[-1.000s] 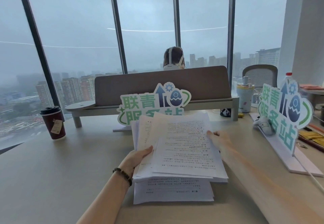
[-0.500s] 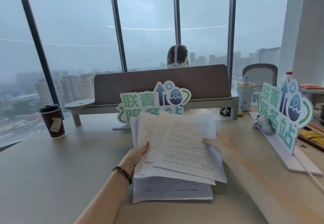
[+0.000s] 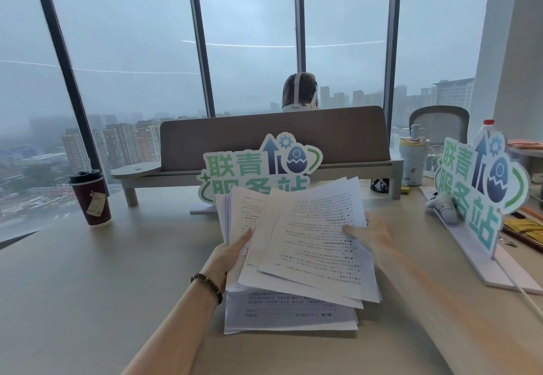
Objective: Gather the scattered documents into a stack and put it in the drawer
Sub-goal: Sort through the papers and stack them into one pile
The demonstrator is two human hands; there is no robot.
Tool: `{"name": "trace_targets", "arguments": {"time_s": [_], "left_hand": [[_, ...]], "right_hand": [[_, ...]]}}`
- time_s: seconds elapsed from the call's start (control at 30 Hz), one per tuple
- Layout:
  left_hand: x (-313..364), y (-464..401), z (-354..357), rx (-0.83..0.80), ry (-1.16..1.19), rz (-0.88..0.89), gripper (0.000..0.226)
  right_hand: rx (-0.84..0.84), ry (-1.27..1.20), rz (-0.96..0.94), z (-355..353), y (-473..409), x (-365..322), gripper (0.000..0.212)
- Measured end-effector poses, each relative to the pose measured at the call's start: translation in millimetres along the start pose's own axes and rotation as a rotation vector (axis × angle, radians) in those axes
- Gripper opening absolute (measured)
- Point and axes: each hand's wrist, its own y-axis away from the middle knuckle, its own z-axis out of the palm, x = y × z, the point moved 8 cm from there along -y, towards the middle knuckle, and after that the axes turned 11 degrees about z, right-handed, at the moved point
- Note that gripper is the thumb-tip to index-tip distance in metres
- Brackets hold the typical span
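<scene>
Loose documents [image 3: 305, 245] sit fanned between both hands: left hand [image 3: 232, 254] pinches their near-left edge, right hand [image 3: 371, 235] (blurry) grips the far-right edge. Light, floppy, slippery sheets, probably best squeezed at opposite edges and tapped square.

Light's soft, grey daylight coming thru the windows [image 3: 132, 60] across the top of frame, overcast and hazy outside. Faint reflected streaks on the glass. Desk [image 3: 73, 286] evenly lit, w/ a weak shadow under the papers [image 3: 308, 257]. Right hand [image 3: 373, 236] and forearm are motion-blurred. Wide-angle lens bends the window frames at the edges.
</scene>
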Motion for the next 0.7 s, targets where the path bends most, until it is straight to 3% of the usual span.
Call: {"name": "trace_targets", "arguments": {"time_s": [0.3, 0.53, 0.7], "left_hand": [[-2, 1, -4, 0.035, 0.015, -0.007, 0.021], [-3, -3, -11, 0.098, 0.007, 0.004, 0.019], [-3, -3, -8, 0.083, 0.038, 0.019, 0.028]], "right_hand": [[0.032, -0.055, 0.043, -8, -4, 6, 0.013], [-0.187, -0.249, 0.213, 12, -3, 15, 0.015], [-0.255, -0.295, 0.264, 26, 7, 16, 0.004]]}}
